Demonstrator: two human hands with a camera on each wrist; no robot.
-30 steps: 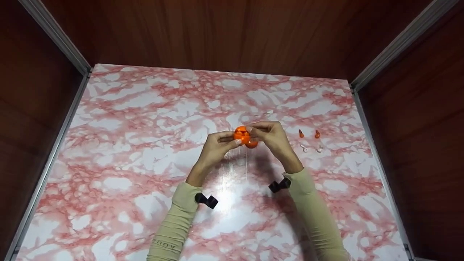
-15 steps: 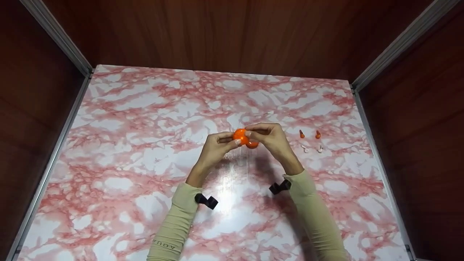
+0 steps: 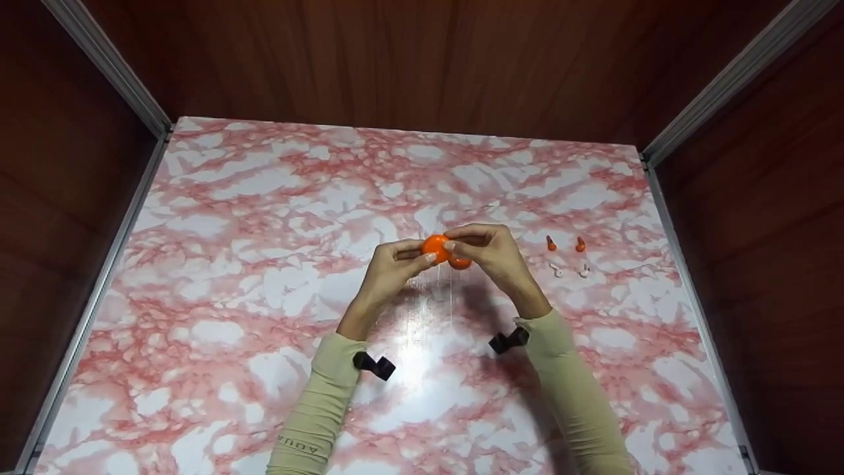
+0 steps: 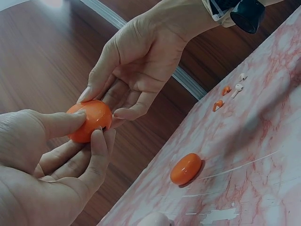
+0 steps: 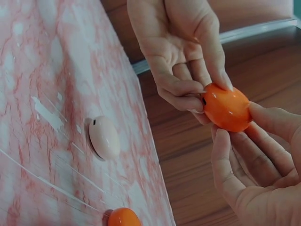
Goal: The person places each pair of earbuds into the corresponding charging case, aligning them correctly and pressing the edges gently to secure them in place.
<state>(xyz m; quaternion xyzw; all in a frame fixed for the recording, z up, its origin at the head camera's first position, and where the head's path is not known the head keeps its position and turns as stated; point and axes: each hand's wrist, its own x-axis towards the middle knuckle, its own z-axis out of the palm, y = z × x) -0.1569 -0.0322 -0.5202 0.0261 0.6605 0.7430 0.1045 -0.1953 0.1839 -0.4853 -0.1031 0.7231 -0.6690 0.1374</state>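
Note:
Both hands hold a glossy orange earbud case (image 3: 436, 248) above the table, its lid down. My left hand (image 3: 394, 265) pinches it from the left, thumb on the near face. On the other side, my right hand (image 3: 493, 253) grips it between thumb and fingers. A small dark port shows on the case (image 5: 227, 107) in the right wrist view. Below it a second orange case (image 4: 186, 168) lies on the table, partly covered by the right hand in the head view. A pale case (image 5: 105, 137) rests near that one, seen in the wrist views.
Right of the hands lie two orange earbuds (image 3: 551, 243), with two white earbuds (image 3: 557, 270) nearer the person. The marbled red-and-white tabletop (image 3: 264, 198) is enclosed by dark wooden panels (image 3: 395, 66) at the back and sides.
One second ago the held case stood open with a dark gap below its lid; now the lid is down. The hands have barely moved.

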